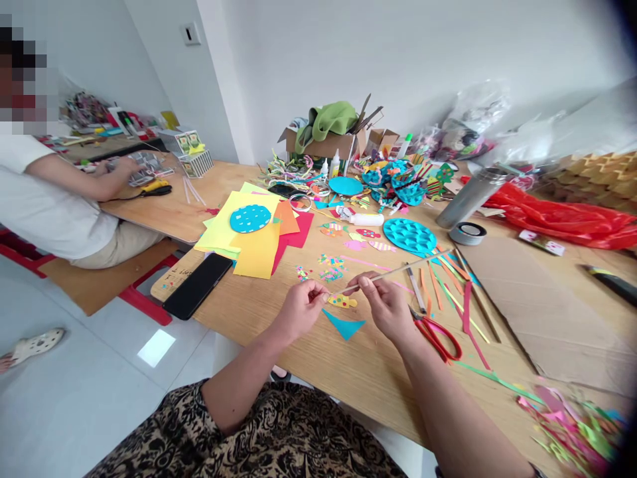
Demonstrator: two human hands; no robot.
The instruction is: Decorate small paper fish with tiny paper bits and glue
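Above the table, my left hand (301,309) pinches one end of a long, thin pale strip (408,265). My right hand (383,304) grips it a little further along with thumb and fingers, and the rest slants up to the right. Whether it is paper or a stick I cannot tell. Just beneath the hands lies a yellow paper fish (342,301) with coloured dots. A blue paper triangle (346,325) lies nearer the table's front edge. Red-handled scissors (438,338) rest beside my right wrist, next to a pen (416,289).
Coloured paper sheets (256,249) and a black phone (198,285) lie left. Paper fish (368,234), a blue scalloped disc (409,237) and a glue bottle (365,219) are beyond my hands. A steel flask (470,198) and cardboard (552,305) stand right. Another person (64,192) sits left.
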